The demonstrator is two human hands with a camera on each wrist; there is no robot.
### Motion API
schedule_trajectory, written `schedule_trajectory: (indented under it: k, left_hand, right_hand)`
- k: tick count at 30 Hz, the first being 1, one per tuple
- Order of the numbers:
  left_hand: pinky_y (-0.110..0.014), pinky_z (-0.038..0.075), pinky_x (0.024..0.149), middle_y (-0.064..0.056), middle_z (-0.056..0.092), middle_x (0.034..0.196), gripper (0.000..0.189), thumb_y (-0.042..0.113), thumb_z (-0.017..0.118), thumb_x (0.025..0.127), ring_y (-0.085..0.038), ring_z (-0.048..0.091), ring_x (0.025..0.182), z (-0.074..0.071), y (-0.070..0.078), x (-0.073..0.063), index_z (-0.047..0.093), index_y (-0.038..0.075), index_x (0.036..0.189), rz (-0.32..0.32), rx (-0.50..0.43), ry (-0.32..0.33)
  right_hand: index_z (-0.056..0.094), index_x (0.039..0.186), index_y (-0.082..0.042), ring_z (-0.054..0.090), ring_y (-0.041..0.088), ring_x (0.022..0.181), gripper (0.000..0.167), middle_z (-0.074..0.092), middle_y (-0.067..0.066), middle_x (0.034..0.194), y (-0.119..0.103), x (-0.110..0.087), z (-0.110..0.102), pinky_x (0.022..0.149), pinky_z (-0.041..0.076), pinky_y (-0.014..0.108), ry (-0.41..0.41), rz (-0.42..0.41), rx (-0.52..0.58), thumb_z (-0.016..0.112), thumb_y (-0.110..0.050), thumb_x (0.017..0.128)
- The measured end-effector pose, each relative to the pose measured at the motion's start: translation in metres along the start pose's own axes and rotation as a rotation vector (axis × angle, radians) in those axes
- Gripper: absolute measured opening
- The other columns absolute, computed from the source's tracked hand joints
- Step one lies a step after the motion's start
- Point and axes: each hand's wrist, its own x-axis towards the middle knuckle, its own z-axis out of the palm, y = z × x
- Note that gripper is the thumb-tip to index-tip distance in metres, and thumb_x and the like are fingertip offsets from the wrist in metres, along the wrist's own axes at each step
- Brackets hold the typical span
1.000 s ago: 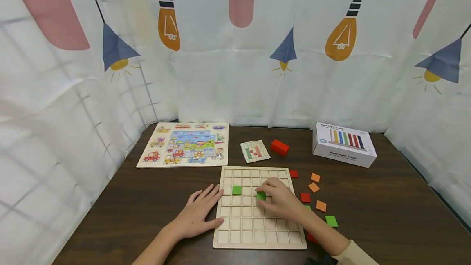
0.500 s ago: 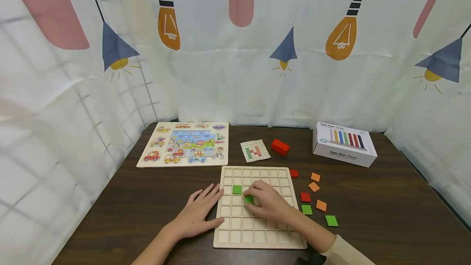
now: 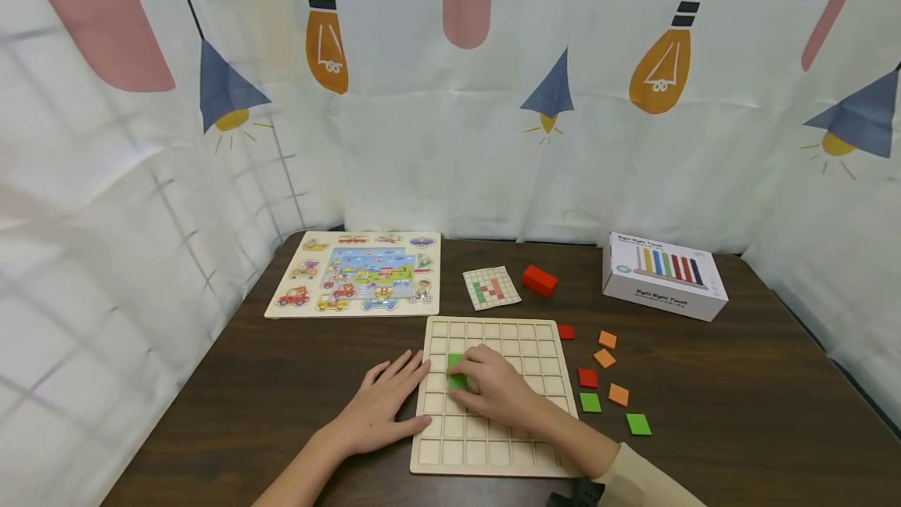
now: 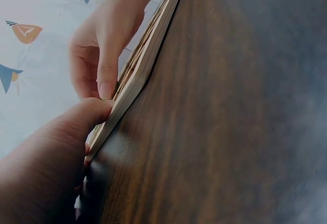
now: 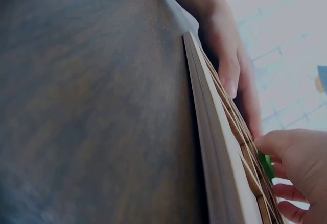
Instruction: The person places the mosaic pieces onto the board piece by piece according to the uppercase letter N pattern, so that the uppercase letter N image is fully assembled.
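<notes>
Left hand is spread, thumb and fingertips on the left edge of the grid board. Right hand is pinching a green tile at the board's left half, just near of another green one. Plenty of table between the board and the left and right table edges. Loose on the right: two red, three orange, two green tiles.
</notes>
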Motion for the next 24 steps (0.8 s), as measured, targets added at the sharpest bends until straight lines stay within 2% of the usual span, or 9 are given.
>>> schedule_trajectory:
  k: [12,24]
  left_hand:
    - [-0.05,0.012,0.102,-0.003,0.022,0.15,0.076,0.059,0.044,0.088,-0.021,0.013,0.138,0.0007,-0.0002,0.0013,0.025,0.015,0.146,-0.008,0.0,-0.002]
    - [-0.05,0.012,0.102,-0.003,0.022,0.15,0.076,0.06,0.044,0.088,-0.021,0.013,0.138,0.0003,-0.0008,0.001,0.026,0.014,0.146,-0.01,-0.006,-0.007]
  right_hand:
    - [0.069,0.097,-0.016,0.047,0.005,0.082,0.025,0.058,-0.01,0.093,0.006,-0.0007,0.0096,0.074,0.04,0.019,0.04,0.013,0.05,0.074,-0.03,0.077]
    - [0.069,0.095,-0.016,0.048,0.005,0.087,0.023,0.058,-0.01,0.094,0.0067,-0.0016,0.0102,0.078,0.042,0.021,0.037,0.037,0.123,0.075,-0.027,0.076]
